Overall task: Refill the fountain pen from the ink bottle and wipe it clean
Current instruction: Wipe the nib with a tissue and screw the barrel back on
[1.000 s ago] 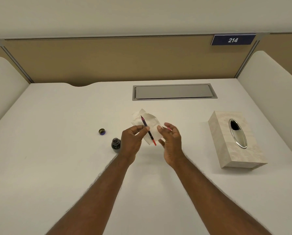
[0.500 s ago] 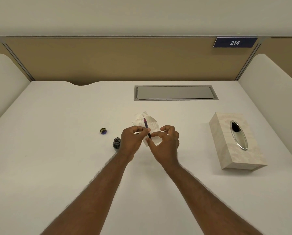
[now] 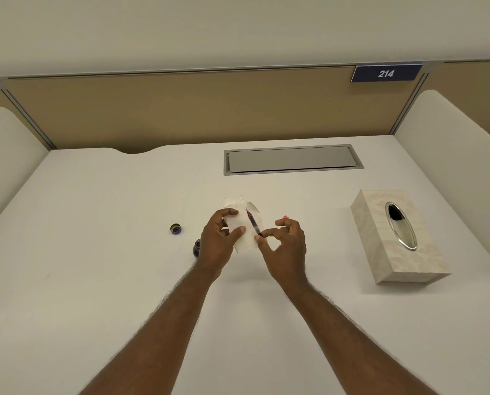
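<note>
My left hand grips a white tissue between thumb and fingers, just above the desk. The fountain pen, dark with a pink band near its upper end, lies slanted across the tissue. My right hand pinches the pen's lower end with thumb and forefinger. A small pink piece shows behind my right fingers. The open ink bottle stands just left of my left wrist, partly hidden by it. Its cap lies further left on the desk.
A marbled tissue box with an oval metal opening sits at the right. A grey cable hatch is set into the white desk at the back. Curved white dividers stand on both sides, and a tan panel rises behind.
The pen passed from my left hand to my right fingertips. My left hand took hold of the tissue and brought it against the pen.
</note>
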A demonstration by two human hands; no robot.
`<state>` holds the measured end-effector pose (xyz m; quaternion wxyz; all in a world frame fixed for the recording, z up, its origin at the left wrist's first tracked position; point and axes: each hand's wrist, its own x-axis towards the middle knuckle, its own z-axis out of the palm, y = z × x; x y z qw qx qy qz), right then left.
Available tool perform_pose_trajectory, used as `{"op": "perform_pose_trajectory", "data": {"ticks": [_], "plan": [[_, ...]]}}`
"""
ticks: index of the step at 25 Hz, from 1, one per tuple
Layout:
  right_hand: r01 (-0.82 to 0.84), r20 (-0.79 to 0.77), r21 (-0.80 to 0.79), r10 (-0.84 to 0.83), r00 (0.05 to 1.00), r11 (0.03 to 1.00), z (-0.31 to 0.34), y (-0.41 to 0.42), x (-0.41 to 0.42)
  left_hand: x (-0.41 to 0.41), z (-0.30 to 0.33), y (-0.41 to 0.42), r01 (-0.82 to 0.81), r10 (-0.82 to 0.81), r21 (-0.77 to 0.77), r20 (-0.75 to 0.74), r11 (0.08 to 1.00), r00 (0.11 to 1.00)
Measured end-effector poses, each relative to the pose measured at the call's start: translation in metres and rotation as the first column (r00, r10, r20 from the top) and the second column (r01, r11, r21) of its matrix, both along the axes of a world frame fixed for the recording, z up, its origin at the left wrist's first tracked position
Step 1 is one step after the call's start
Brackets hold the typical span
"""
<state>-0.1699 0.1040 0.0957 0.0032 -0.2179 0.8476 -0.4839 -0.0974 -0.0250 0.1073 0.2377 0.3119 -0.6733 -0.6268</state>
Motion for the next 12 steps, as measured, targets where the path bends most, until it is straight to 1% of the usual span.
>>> {"op": "perform_pose_trajectory", "data": {"ticks": [2,4,6,9,12], "plan": [[-0.010,0.004,-0.009,0.010,1.000,1.000,-0.003,-0.001,0.001,0.000,0.000,-0.003,0.048,-0.043,0.110,-0.052,0.993,0.998],[-0.009,0.005,-0.003,0.010,1.000,1.000,-0.004,-0.002,0.002,0.000,-0.003,-0.004,0.058,-0.052,0.178,-0.037,0.982,0.998],[-0.010,0.010,0.010,0.010,1.000,1.000,-0.004,-0.004,0.003,-0.001,-0.009,-0.007,0.051,-0.050,0.190,-0.010,0.980,0.999],[-0.016,-0.003,0.034,0.016,1.000,0.999,-0.005,-0.007,0.003,-0.001,-0.016,-0.009,0.088,-0.089,0.179,0.000,0.980,0.996],[-0.015,-0.019,0.072,0.017,1.000,0.997,-0.006,-0.010,0.003,-0.001,-0.015,-0.012,0.098,-0.099,0.213,-0.004,0.972,0.995]]}}
